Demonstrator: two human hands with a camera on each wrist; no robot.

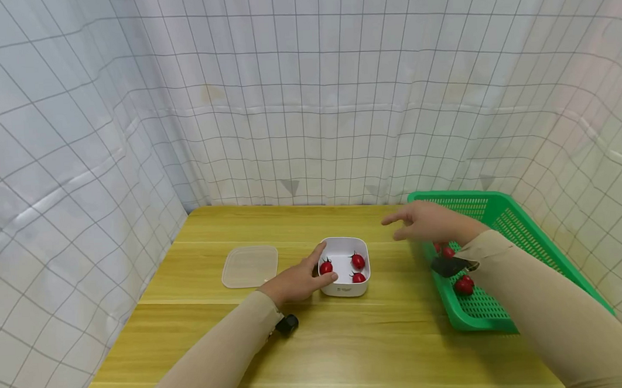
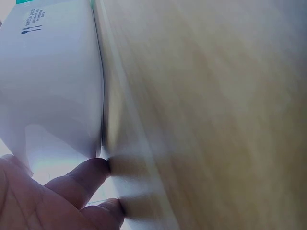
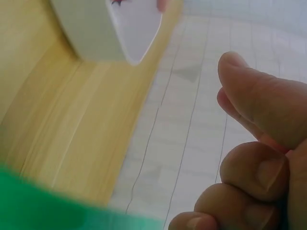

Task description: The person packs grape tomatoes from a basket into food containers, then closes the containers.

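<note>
My left hand (image 1: 304, 279) holds a small white container (image 1: 342, 290) at its left side, with the thumb at the front corner and the index finger towards the back. Three small red tomatoes lie inside: one tomato (image 1: 326, 267) by the left wall, another (image 1: 358, 261) at the right, a third (image 1: 359, 277) at the front right. In the left wrist view, fingertips (image 2: 98, 167) reach down beside the container's wall. My right hand (image 1: 431, 221) hovers over the left edge of a green basket (image 1: 524, 230); its index finger points left, and nothing shows in its grasp.
Several more tomatoes (image 1: 464, 285) lie in the basket, partly hidden under the right forearm. A translucent flat lid (image 1: 250, 267) rests on the wooden table (image 1: 319, 357), left of the container. Grid-patterned white curtains (image 1: 307, 129) hang behind the table and on both sides.
</note>
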